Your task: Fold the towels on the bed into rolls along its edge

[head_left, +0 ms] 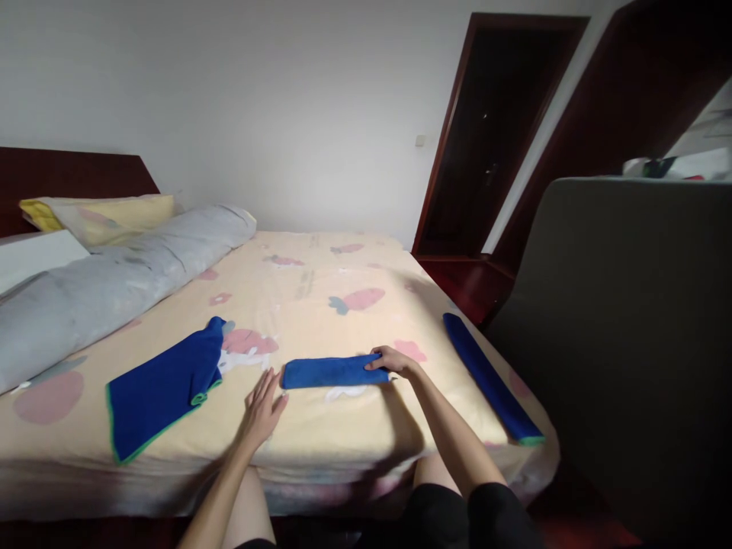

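In front of me a blue towel [325, 373], folded into a flat narrow strip, lies across the bed. My right hand [392, 361] grips its right end, thumb on top and the fingers at its far edge. Beside the left end rests my left hand [266, 404], fingers stretched out on the sheet and the palm down. Further left is a second blue towel [157, 396] with green edging, partly spread, one corner bunched up. Toward the bed's right edge lies a third blue towel [489, 374], folded long and narrow, with a green hem at its near end.
The bed [320, 320] has a cream sheet with a carrot print. A long grey rolled quilt [126, 267] and a yellow pillow [123, 217] are at the left. A dark grey panel [618, 320] stands right of the bed, and a dark door [492, 137] is behind.
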`<state>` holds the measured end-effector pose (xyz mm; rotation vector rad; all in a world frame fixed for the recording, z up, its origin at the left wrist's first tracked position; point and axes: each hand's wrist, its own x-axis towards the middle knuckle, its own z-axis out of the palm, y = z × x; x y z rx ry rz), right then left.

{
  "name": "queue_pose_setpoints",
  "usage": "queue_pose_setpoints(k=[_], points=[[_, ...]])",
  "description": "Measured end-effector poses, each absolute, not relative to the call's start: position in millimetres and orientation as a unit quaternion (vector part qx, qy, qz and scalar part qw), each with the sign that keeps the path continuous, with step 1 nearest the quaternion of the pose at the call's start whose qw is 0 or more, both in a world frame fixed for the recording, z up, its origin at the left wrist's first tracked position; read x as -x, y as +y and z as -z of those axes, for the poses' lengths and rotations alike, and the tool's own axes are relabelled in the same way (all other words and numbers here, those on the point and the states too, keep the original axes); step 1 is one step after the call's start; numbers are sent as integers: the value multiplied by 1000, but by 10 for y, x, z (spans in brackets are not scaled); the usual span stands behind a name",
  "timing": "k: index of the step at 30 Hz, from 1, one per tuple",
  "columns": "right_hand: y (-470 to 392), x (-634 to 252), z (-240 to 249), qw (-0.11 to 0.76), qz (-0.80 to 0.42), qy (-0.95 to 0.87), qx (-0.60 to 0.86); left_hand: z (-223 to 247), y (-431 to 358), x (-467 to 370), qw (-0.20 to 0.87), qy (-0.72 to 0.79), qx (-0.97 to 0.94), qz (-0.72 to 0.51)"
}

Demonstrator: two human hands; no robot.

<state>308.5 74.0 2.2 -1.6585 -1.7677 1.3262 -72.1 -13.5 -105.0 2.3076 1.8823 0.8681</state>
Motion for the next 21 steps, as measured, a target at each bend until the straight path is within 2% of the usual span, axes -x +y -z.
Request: queue_pose_setpoints(k=[3, 7, 11, 14, 17, 21], points=[[742, -3175, -171, 252, -507, -575, 591, 1104, -108, 758, 11, 607, -730, -315], [915, -3399, -520, 325, -494, -520, 616, 1129, -92, 773, 7, 602, -733, -317], [1121, -3765, -944, 405, -430, -478, 650, 1134, -107, 770, -5, 599, -734, -319], [1100, -4117, -1085, 480, -354, -426, 681, 1131, -115, 774, -9, 595, -737, -322], [831, -4449, -933, 530, -277, -356, 718, 1130, -115, 783, -12, 587, -737, -334], [227, -4677, -390, 532, -218, -289, 766, 1140, -107, 796, -18, 574, -742, -347]])
